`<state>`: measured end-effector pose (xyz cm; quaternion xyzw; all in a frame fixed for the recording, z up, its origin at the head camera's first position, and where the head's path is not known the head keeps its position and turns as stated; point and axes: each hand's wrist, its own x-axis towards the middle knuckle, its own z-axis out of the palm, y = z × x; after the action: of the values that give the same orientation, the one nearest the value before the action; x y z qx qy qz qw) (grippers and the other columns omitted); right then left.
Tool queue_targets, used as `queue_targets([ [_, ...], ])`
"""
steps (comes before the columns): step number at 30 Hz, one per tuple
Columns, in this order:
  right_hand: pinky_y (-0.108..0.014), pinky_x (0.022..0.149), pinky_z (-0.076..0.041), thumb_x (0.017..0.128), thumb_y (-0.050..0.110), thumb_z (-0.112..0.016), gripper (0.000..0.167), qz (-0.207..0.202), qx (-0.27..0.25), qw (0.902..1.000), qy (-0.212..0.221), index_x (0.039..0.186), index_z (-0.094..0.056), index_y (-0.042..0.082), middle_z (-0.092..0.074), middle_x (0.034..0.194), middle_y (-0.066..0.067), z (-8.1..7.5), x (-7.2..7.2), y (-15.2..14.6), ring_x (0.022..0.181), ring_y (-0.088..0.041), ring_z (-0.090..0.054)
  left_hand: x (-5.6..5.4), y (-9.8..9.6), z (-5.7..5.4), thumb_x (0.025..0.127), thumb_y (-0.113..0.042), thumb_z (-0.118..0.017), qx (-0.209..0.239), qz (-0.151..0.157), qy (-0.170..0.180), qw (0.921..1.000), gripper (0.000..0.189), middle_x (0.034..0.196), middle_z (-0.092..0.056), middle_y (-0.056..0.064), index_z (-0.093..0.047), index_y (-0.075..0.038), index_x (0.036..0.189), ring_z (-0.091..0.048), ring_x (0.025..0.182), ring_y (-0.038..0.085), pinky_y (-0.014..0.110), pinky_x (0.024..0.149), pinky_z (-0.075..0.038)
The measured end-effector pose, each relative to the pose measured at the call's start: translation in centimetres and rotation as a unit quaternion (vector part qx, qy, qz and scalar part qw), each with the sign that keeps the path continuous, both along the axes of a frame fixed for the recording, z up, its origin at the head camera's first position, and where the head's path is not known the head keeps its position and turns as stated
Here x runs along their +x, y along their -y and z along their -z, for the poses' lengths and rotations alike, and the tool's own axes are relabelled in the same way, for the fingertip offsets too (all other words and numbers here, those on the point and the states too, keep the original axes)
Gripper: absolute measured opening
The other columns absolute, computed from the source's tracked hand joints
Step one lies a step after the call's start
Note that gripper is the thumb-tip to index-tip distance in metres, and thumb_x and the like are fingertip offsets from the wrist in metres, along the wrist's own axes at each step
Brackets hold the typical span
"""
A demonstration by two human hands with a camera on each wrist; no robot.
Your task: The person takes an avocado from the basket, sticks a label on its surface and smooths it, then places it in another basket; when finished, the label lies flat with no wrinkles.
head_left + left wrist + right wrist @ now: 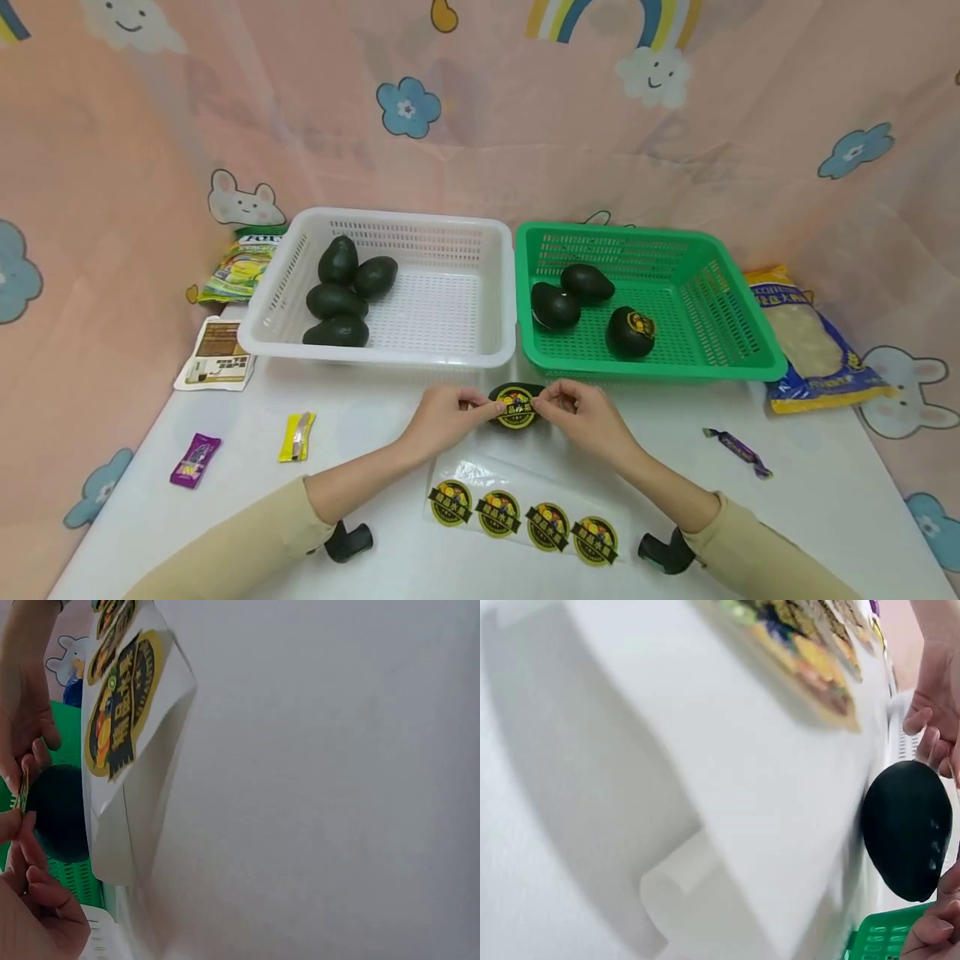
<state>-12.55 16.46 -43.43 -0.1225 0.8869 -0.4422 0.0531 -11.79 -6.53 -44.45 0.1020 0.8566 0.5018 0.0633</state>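
Observation:
Between the two hands a dark green avocado [907,831] lies on the table, in front of the baskets. A round black and gold sticker [516,407] is held over its upper side. My left hand [450,417] pinches the sticker's left edge with thumb and forefinger. At its right edge, my right hand [588,417] pinches it the same way. The left wrist view shows the sticker edge-on, right at the avocado's surface. Below the hands lies a clear backing sheet [525,475] with several more such stickers [547,527].
A white basket [427,360] with several avocados stands at back left. Beside it, a green basket [660,371] holds 3 avocados, one bearing a sticker. Snack bags [810,350] flank the baskets. Small wrapped candies [195,460] lie on the table at both sides.

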Motion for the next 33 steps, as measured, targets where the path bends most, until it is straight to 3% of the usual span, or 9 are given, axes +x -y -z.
queue_targets([
  [6, -0.025, 0.054, -0.035, 0.086, 0.023, -0.076, 0.016, 0.02, 0.022, 0.9995, -0.01, 0.078, -0.066, 0.013, -0.048, 0.062, 0.003, 0.5, -0.6, 0.0, 0.058, -0.013, -0.044, -0.5, -0.3, 0.0, 0.085, -0.037, -0.074, -0.058, 0.014, -0.038, 0.9975, 0.027, 0.059, -0.055, -0.011, -0.066, -0.019, 0.066, -0.047, 0.054, 0.008, 0.024, 0.049, -0.037],
  [9, -0.025, 0.053, -0.034, 0.084, 0.027, -0.079, 0.025, 0.03, 0.018, 0.9989, -0.029, 0.073, -0.06, 0.013, -0.046, 0.061, 0.002, 0.7, -0.7, 0.0, 0.058, -0.013, -0.043, -0.5, -0.2, 0.0, 0.085, -0.038, -0.075, -0.081, 0.018, -0.084, 0.993, 0.03, 0.059, -0.051, -0.012, -0.06, -0.022, 0.065, -0.046, 0.055, 0.007, 0.023, 0.05, -0.037],
  [13, -0.024, 0.054, -0.036, 0.085, 0.024, -0.078, 0.021, 0.005, -0.014, 0.9979, -0.064, 0.08, -0.061, 0.013, -0.048, 0.066, 0.004, 1.2, -0.7, -0.1, 0.061, -0.012, -0.045, -0.7, 0.0, 0.4, 0.085, -0.033, -0.077, -0.098, 0.054, -0.175, 0.9782, 0.012, 0.064, -0.047, -0.014, -0.07, -0.023, 0.084, -0.044, 0.059, 0.004, 0.021, 0.051, -0.036],
  [16, -0.025, 0.054, -0.037, 0.087, 0.019, -0.076, 0.009, -0.035, -0.038, 0.9947, -0.089, 0.092, -0.068, 0.017, -0.048, 0.069, 0.005, 1.6, -0.7, -0.2, 0.062, -0.011, -0.045, -0.9, 0.0, 0.5, 0.085, -0.031, -0.076, -0.102, 0.089, -0.222, 0.9657, 0.023, 0.067, -0.046, -0.015, -0.075, -0.023, 0.107, -0.041, 0.058, 0.002, 0.02, 0.049, -0.034],
  [21, -0.024, 0.053, -0.036, 0.089, 0.018, -0.073, 0.013, -0.082, -0.041, 0.9898, -0.109, 0.101, -0.071, 0.023, -0.049, 0.07, 0.008, 1.9, -0.9, -0.4, 0.06, -0.01, -0.043, -1.3, -0.2, 0.6, 0.082, -0.035, -0.078, -0.101, 0.096, -0.211, 0.9676, 0.033, 0.065, -0.045, -0.011, -0.074, -0.028, 0.114, -0.038, 0.056, 0.004, 0.02, 0.047, -0.032],
  [24, -0.024, 0.054, -0.037, 0.089, 0.021, -0.074, 0.016, -0.081, -0.04, 0.9933, -0.072, 0.105, -0.071, 0.02, -0.053, 0.076, 0.004, 1.6, -1.0, -0.6, 0.061, -0.01, -0.044, -1.6, -0.2, 0.9, 0.079, -0.034, -0.081, -0.091, 0.096, -0.207, 0.9693, 0.036, 0.073, -0.052, -0.006, -0.074, -0.025, 0.114, -0.045, 0.063, 0.01, 0.023, 0.053, -0.037],
  [27, -0.024, 0.054, -0.04, 0.091, 0.023, -0.072, 0.027, -0.033, -0.091, 0.9943, 0.045, 0.115, -0.068, 0.012, -0.057, 0.086, 0.0, 0.9, -0.6, -1.1, 0.064, -0.011, -0.046, -1.7, -0.3, 1.3, 0.078, -0.032, -0.083, -0.076, 0.122, -0.209, 0.9673, 0.047, 0.099, -0.062, 0.002, -0.07, -0.018, 0.12, -0.055, 0.088, 0.017, 0.028, 0.074, -0.047],
  [29, -0.023, 0.056, -0.041, 0.093, 0.023, -0.069, 0.037, 0.023, -0.164, 0.9767, 0.136, 0.123, -0.062, 0.004, -0.059, 0.092, -0.001, 0.2, -0.2, -1.4, 0.068, -0.01, -0.049, -1.7, -0.5, 1.5, 0.076, -0.032, -0.084, -0.071, 0.147, -0.199, 0.9662, 0.06, 0.123, -0.058, 0.008, -0.063, -0.013, 0.13, -0.054, 0.11, 0.024, 0.036, 0.092, -0.046],
  [33, -0.018, 0.055, -0.041, 0.095, 0.027, -0.066, 0.031, 0.128, -0.312, 0.9078, 0.249, 0.115, -0.063, 0.004, -0.065, 0.096, 0.003, -1.2, -0.2, -2.1, 0.073, -0.007, -0.054, -2.1, -1.1, 1.6, 0.075, -0.027, -0.085, -0.09, 0.195, -0.175, 0.961, 0.071, 0.139, -0.051, 0.009, -0.054, -0.012, 0.137, -0.048, 0.125, 0.024, 0.039, 0.103, -0.042],
])
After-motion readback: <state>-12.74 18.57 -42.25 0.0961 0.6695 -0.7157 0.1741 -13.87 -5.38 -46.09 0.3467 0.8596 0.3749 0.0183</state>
